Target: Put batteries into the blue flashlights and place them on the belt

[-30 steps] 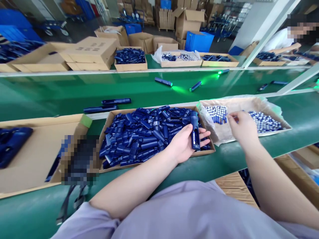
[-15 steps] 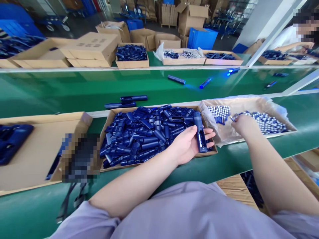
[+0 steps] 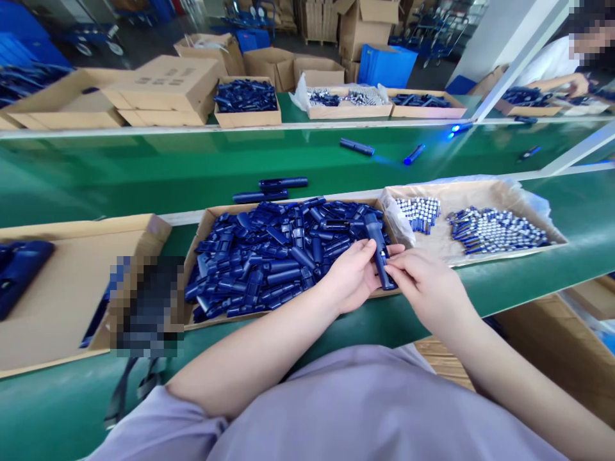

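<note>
My left hand (image 3: 353, 275) is closed round a dark blue flashlight (image 3: 376, 240), tilted over the right end of a carton of flashlight parts (image 3: 288, 272). A slot lies along the flashlight's side, with a small silvery spot in it. My right hand (image 3: 427, 282) pinches at this slot with thumb and forefinger; the battery in its fingertips is mostly hidden. To the right, a plastic-lined carton (image 3: 446, 259) holds two groups of small batteries (image 3: 500, 230), blue and silver.
Several flashlights (image 3: 357, 146) lie on the green belt (image 3: 192, 157) behind the cartons, some glowing blue. A wide, shallow carton (image 3: 57, 301) with dark blue pieces is at left. More cartons (image 3: 247, 118) line the far side. Another person's arm (image 3: 552, 86) is at upper right.
My right hand has moved left from the battery carton to the flashlight in my left hand, bringing a battery. The flashlights on the belt have shifted to the right.
</note>
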Available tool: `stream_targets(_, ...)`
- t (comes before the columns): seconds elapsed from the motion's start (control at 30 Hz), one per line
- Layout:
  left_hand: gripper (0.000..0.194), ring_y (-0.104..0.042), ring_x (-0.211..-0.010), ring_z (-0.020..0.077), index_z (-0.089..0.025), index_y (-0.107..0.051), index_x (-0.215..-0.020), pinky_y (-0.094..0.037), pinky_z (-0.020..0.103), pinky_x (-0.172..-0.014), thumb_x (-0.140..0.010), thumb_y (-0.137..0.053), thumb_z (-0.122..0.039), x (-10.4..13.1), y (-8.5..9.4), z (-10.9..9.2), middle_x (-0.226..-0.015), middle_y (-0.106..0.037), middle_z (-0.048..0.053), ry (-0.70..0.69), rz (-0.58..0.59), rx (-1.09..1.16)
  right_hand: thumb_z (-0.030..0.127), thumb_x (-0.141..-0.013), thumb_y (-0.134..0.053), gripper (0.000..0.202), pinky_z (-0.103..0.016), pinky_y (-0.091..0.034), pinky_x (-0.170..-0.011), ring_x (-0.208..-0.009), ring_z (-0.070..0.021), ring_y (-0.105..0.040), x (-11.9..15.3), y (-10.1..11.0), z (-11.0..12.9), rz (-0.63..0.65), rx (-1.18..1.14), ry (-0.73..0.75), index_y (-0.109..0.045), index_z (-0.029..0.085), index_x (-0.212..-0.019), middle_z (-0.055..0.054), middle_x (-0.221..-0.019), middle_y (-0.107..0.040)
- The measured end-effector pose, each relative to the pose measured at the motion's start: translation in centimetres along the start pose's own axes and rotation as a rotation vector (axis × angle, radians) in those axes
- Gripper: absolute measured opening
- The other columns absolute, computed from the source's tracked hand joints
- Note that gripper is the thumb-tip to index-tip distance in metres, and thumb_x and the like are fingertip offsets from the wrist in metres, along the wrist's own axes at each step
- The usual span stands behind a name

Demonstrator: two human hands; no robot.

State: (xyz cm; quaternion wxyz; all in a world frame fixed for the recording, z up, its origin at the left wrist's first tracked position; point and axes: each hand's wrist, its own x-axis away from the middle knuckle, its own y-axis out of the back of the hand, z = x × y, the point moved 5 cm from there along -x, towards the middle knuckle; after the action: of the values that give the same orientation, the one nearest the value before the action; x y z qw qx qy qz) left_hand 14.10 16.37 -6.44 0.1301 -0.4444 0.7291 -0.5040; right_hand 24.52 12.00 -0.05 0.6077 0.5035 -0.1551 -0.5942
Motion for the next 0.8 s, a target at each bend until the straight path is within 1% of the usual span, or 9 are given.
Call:
stream_targets(0.07, 0.018, -0.071, -0.094, 0.0235, -0.012, -0.06, -0.098, -0.055, 0.043, -0.089, -0.097, -0.048, -0.025, 0.0, -0.1, -0.1, -0.11, -0.07, 0.016, 0.021, -0.008, 0.024, 0.031, -0.096, -0.05, 0.024, -0.032, -0.049, -0.089, -0.1, -0.0197, -0.064, -0.8, 0.8, -1.8, -0.027, 0.009, -0.032, -0.071, 0.02, -0.091, -0.007, -0.099, -0.069)
stream_targets(0.1, 0.023, -0.071, -0.096, 0.0245, -0.011, -0.061, -0.098, -0.054, 0.044, -0.09, -0.098, -0.045, -0.028, 0.0, -0.2, -0.1, -0.109, -0.07, 0.017, 0.045, -0.014, 0.042, 0.033, -0.096, -0.049, 0.025, -0.033, -0.049, -0.09, -0.099, -0.0198, -0.064, -1.3, 1.4, -3.7, -0.052, 0.045, -0.13, -0.071, 0.02, -0.095, -0.007, -0.1, -0.069)
stream_targets(0.17, 0.035, -0.07, -0.098, 0.0254, -0.009, -0.064, -0.099, -0.053, 0.044, -0.092, -0.1, -0.039, -0.033, 0.1, -0.4, -0.2, -0.109, -0.07, 0.018, 0.103, -0.018, 0.081, 0.033, -0.094, -0.051, 0.025, -0.034, -0.048, -0.088, -0.095, -0.0214, -0.064, -2.1, 2.5, -8.7, -0.101, 0.172, -0.439, -0.07, 0.018, -0.102, -0.008, -0.099, -0.069)
stream_targets(0.23, 0.044, -0.07, -0.097, 0.0242, -0.007, -0.067, -0.098, -0.053, 0.04, -0.093, -0.101, -0.034, -0.037, 0.2, -0.6, -0.2, -0.106, -0.071, 0.018, 0.145, -0.005, 0.106, 0.028, -0.088, -0.057, 0.026, -0.036, -0.047, -0.085, -0.091, -0.0243, -0.065, -2.7, 2.6, -13.7, -0.027, 0.257, -0.702, -0.067, 0.013, -0.107, -0.012, -0.097, -0.07)
stream_targets(0.37, 0.052, -0.071, -0.094, 0.0222, -0.006, -0.07, -0.098, -0.053, 0.035, -0.09, -0.101, -0.032, -0.041, 0.2, -0.5, 0.0, -0.102, -0.072, 0.017, 0.191, 0.053, 0.087, 0.023, -0.08, -0.064, 0.033, -0.036, -0.046, -0.08, -0.087, -0.0267, -0.064, -3.8, 1.0, -18.8, 0.059, 0.295, -0.806, -0.063, 0.009, -0.109, -0.014, -0.091, -0.069)
stream_targets(0.5, 0.054, -0.071, -0.093, 0.0226, -0.004, -0.071, -0.1, -0.053, 0.035, -0.091, -0.101, -0.032, -0.043, 0.1, -0.3, 0.2, -0.105, -0.071, 0.019, 0.215, 0.092, 0.052, 0.018, -0.075, -0.063, 0.037, -0.035, -0.044, -0.077, -0.085, -0.0267, -0.063, -4.0, -0.4, -19.5, 0.066, 0.31, -0.835, -0.059, 0.01, -0.111, -0.014, -0.09, -0.067)
stream_targets(0.63, 0.049, -0.071, -0.092, 0.0231, -0.007, -0.07, -0.097, -0.053, 0.038, -0.09, -0.101, -0.033, -0.039, 0.2, -0.5, 0.1, -0.104, -0.072, 0.018, 0.188, 0.075, 0.056, 0.018, -0.071, -0.064, 0.043, -0.037, -0.045, -0.075, -0.08, -0.0266, -0.062, -3.9, 0.4, -18.5, 0.049, 0.277, -0.83, -0.058, 0.013, -0.113, -0.01, -0.084, -0.065)
stream_targets(0.7, 0.045, -0.071, -0.093, 0.0237, -0.008, -0.068, -0.099, -0.054, 0.038, -0.089, -0.101, -0.035, -0.039, 0.3, -0.6, 0.1, -0.105, -0.071, 0.019, 0.193, 0.065, 0.05, 0.021, -0.074, -0.061, 0.042, -0.036, -0.047, -0.075, -0.078, -0.0232, -0.062, -3.6, 1.5, -16.5, 0.02, 0.239, -0.798, -0.057, 0.016, -0.115, -0.006, -0.083, -0.063)
stream_targets(0.8, 0.033, -0.07, -0.099, 0.0262, -0.011, -0.062, -0.103, -0.055, 0.042, -0.086, -0.099, -0.041, -0.036, 0.4, -0.7, 0.2, -0.11, -0.07, 0.018, 0.172, 0.063, 0.035, 0.028, -0.08, -0.059, 0.034, -0.029, -0.05, -0.068, -0.072, -0.0167, -0.061, -2.8, 2.8, -11.0, -0.013, -0.095, -0.603, -0.055, 0.021, -0.113, -0.002, -0.084, -0.061)
